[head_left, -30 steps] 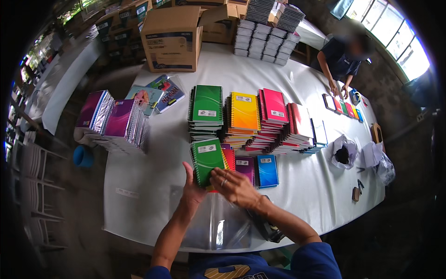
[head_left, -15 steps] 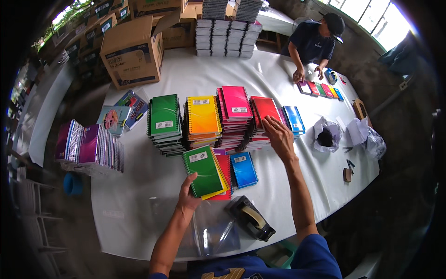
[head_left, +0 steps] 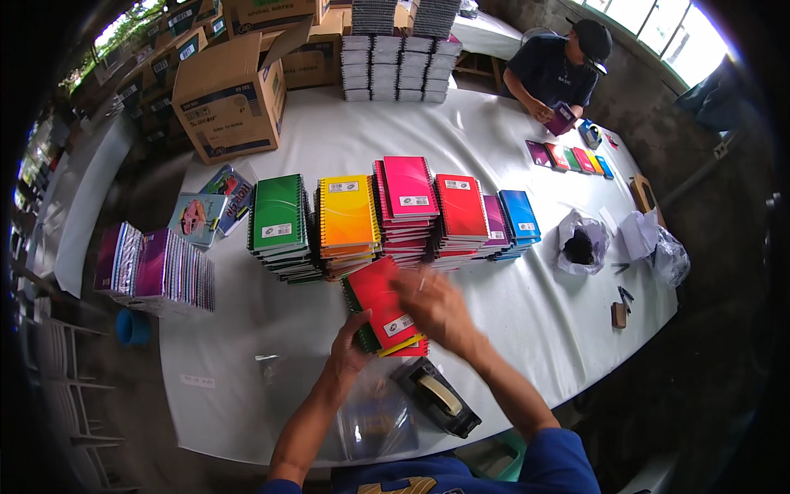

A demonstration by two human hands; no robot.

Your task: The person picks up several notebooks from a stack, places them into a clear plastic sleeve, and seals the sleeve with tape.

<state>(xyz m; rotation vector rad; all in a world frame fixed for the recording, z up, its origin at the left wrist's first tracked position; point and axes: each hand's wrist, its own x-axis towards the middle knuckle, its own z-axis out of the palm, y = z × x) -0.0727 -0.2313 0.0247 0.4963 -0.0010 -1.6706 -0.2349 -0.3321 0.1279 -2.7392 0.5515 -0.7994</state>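
Observation:
Several spiral notebooks are gripped at their lower left edge by my left hand [head_left: 351,344]. A red notebook [head_left: 378,292] lies on top of this bundle, over green, with yellow edges showing beneath. My right hand [head_left: 438,306] is smeared by motion across the red notebook's right side; whether its fingers hold the cover cannot be told. Just beyond stand stacks of notebooks in a row: green [head_left: 277,214], yellow [head_left: 346,210], pink [head_left: 406,185], red [head_left: 461,206], purple [head_left: 494,222] and blue [head_left: 518,216].
A black tape dispenser [head_left: 436,397] and clear plastic sheet [head_left: 374,424] lie near me. Wrapped purple notebooks [head_left: 164,267] stand left, a cardboard box [head_left: 226,103] behind. At far right, a person [head_left: 551,74] holds a purple notebook. A plastic bag [head_left: 583,240] sits right.
My right hand has come from the red stack to the held bundle, where a red notebook now covers the green one. The other person has lifted a purple notebook.

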